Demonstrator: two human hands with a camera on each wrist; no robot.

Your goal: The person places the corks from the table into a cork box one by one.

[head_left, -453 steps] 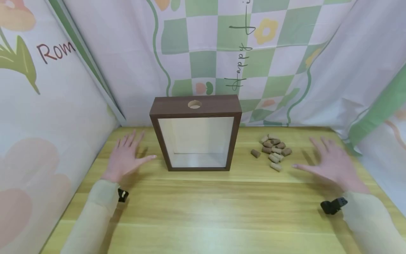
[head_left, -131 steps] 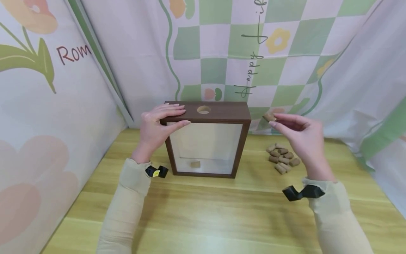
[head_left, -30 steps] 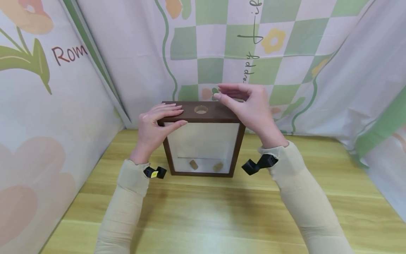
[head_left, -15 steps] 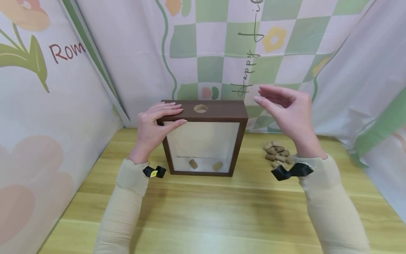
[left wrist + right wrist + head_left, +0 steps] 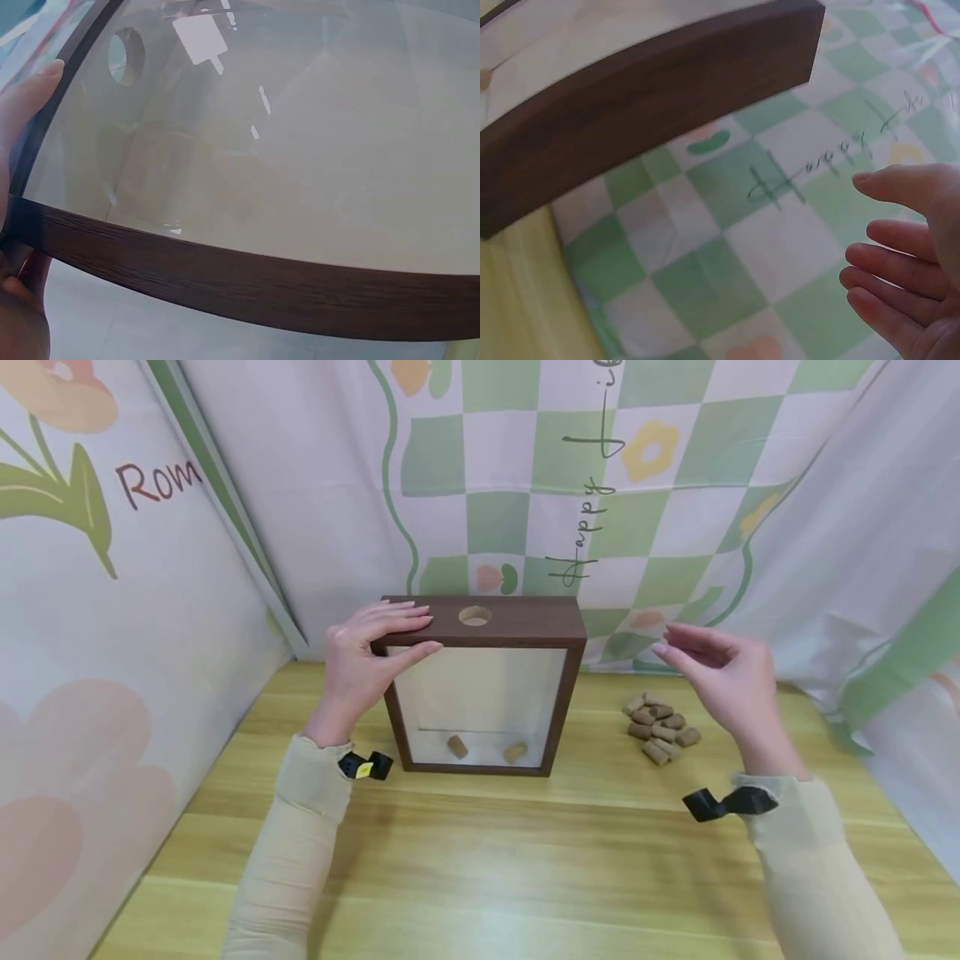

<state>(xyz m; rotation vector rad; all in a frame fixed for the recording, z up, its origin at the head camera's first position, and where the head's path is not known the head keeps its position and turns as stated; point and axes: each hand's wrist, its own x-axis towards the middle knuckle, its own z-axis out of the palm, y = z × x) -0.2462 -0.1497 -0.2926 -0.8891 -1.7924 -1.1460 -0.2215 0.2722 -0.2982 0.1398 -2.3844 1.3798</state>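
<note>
A dark brown wooden shadow box (image 5: 536, 620) with a clear front and a round hole (image 5: 476, 617) in its top stands upright on the table. Two corks lie inside at its bottom, one cork (image 5: 457, 746) left and another cork (image 5: 515, 752) right. My left hand (image 5: 363, 664) grips the box's upper left corner, fingers on top and thumb in front. To the right of the box hangs my right hand (image 5: 727, 685) in the air, holding nothing, thumb and fingers apart. Several corks lie in a pile (image 5: 662, 732) below and left of it.
A pale wood table (image 5: 480, 860) bears everything. Behind the box hangs a green and white checked curtain (image 5: 498, 527), and a printed white curtain (image 5: 112, 693) runs along the left side. A wrist camera (image 5: 729, 803) sits on the right sleeve.
Over the last second my right hand moved right and down, away from the box. Earlier it pinched a cork with one cork in the box; two lie there now. My left hand stays put.
</note>
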